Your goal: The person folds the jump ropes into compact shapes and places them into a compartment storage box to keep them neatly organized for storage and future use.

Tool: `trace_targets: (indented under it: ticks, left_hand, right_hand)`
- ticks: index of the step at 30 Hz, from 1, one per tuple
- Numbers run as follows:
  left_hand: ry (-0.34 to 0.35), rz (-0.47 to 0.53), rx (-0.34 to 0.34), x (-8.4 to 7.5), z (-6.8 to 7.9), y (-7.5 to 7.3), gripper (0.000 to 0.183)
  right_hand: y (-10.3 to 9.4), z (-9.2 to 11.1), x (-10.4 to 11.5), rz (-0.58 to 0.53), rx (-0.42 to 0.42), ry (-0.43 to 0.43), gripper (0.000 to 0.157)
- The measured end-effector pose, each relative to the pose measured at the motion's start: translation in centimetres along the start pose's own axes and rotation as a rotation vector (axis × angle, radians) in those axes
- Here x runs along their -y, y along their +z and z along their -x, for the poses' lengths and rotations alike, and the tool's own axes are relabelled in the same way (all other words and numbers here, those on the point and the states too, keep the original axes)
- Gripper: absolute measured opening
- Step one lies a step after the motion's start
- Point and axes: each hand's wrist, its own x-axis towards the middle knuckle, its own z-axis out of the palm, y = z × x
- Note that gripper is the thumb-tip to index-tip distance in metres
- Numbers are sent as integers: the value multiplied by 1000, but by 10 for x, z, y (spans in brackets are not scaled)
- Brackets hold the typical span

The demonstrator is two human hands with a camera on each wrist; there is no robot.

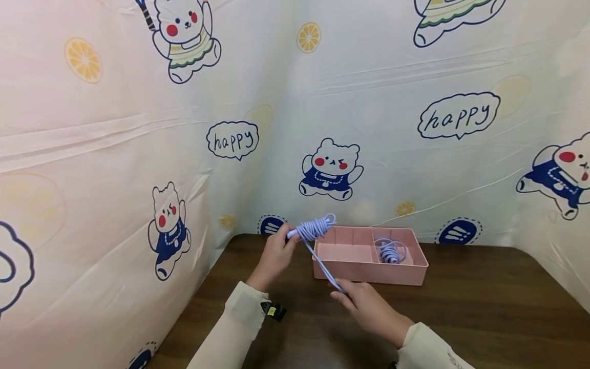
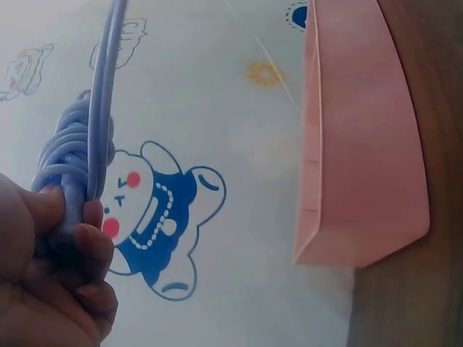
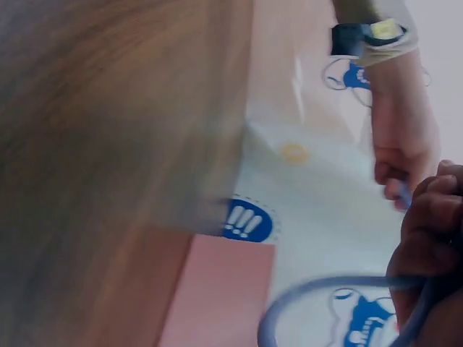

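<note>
A lavender cord [image 1: 313, 228] is wound in tight turns into a bundle, with small loops sticking out at its far end. My left hand [image 1: 277, 252] grips the near end of the bundle, where a thicker smooth piece [image 2: 72, 206] shows between thumb and fingers in the left wrist view. From the turns, doubled strands [image 1: 324, 266] run taut down to my right hand [image 1: 369, 310], which pinches them. A loop of cord [image 3: 271, 318] curves out of the right hand in the right wrist view. Both hands are raised in front of a pink box [image 1: 369, 272].
The pink box stands at the back of the dark wooden table [image 1: 484, 307], split by a divider. Its right compartment holds another coiled lavender cord [image 1: 389, 252]. A printed cloth [image 1: 369, 72] hangs behind the table and along its sides.
</note>
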Motion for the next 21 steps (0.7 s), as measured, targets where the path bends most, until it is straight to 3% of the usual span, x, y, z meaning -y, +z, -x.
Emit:
trace_targets:
  ticks: [11, 21]
  left_hand:
    - [-30, -27, 86, 9, 7, 14, 14]
    - [-47, 7, 352, -11, 20, 27, 19]
  right_hand:
    - [-46, -6, 20, 234, -73, -185, 18]
    - [-84, -23, 26, 463, -145, -240, 16]
